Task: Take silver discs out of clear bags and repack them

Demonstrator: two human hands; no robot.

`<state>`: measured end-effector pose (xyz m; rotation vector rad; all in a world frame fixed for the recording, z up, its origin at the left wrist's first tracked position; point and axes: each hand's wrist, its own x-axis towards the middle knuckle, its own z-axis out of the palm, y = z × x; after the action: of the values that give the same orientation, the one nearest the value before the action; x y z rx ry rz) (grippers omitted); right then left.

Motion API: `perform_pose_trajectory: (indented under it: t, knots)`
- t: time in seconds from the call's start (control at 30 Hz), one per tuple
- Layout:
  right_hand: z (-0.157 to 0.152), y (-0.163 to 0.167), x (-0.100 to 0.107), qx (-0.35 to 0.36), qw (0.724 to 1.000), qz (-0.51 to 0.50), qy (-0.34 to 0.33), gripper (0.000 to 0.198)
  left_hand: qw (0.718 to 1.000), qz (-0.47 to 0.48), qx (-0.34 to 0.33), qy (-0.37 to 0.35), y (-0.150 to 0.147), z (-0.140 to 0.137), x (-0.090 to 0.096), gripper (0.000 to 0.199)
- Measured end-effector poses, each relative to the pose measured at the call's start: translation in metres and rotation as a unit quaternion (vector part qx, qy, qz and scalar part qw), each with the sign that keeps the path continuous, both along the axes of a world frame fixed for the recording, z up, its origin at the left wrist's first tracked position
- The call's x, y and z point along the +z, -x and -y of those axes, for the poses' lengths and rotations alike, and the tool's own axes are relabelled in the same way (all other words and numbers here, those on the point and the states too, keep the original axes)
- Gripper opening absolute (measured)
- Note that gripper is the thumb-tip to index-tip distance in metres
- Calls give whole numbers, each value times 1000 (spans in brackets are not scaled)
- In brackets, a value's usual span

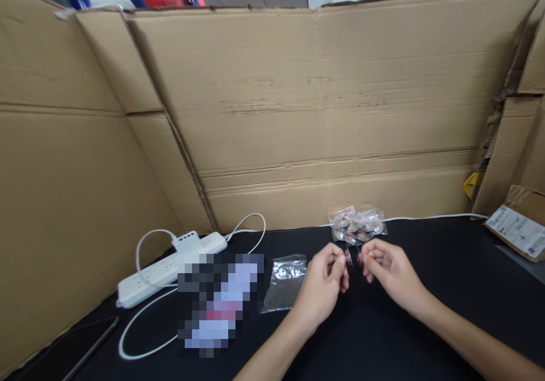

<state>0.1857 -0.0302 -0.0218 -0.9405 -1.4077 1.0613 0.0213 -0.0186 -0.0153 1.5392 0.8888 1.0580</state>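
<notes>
My left hand (326, 276) is closed in a pinch on a small, thin shiny disc (349, 255), seen nearly edge-on. Just to its right, my right hand (385, 264) pinches a small dark piece with a bit of red (360, 256); its kind is too small to make out. A narrow gap shows between the two hands. Right behind them lies a pile of small clear plastic bags (357, 226) with round shiny pieces and red bits inside. A flat clear zip bag (284, 284) rests on the table left of my left hand.
A white power strip (170, 270) with a plug and looping white cables lies at left, beside a blurred-out patch (225, 307). A dark phone-like slab (80, 347) is at the near left. Cardboard walls (272, 103) enclose the black table (447, 273); a labelled cardboard box (517, 227) stands right.
</notes>
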Motion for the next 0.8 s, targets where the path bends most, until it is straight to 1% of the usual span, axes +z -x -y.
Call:
perform_pose_trajectory:
  t: [0.07,0.1,0.2,0.27,0.3,0.37,0.4,0.43,0.53,0.57,0.67,0.7,0.8]
  knots:
    - [2,4,-2,27,1000,10,13,24,1000,-1,-6,-2,0,1,0,25]
    - [3,5,-2,26,999,12,14,25,1000,-5,-5,-5,0,1,0,25]
    - [3,5,-2,-36,999,1,-1,28,1000,0,16,-13,2,0,2,24]
    - [3,5,-2,-55,998,-7,-8,29,1000,-2,21,-14,2,0,2,23]
    - [3,5,-2,-45,999,-7,-5,29,1000,-7,12,-10,2,0,1,23]
    - [4,7,-3,-4,1000,-3,6,29,1000,-16,-3,-7,0,2,-2,23]
    - [5,8,-3,5,1000,-3,10,29,1000,-19,-1,-8,-1,2,-4,23]
    - [5,9,-3,-1,1000,-3,8,29,1000,-22,-4,-6,-2,2,-5,24]
    - [5,9,-2,-50,999,-14,-3,29,1000,-12,17,-5,-2,2,-6,25]
    - [5,9,-2,-51,999,-16,-3,29,1000,-14,17,-4,-2,2,-6,25]
    - [5,10,-3,2,1000,-7,10,29,1000,-29,4,-1,-2,2,-7,25]
    - [6,10,-4,9,1000,-5,13,29,1000,-31,2,0,-2,2,-7,25]
    - [5,10,-5,-26,1000,-14,5,28,1000,-25,16,-4,-2,3,-5,25]
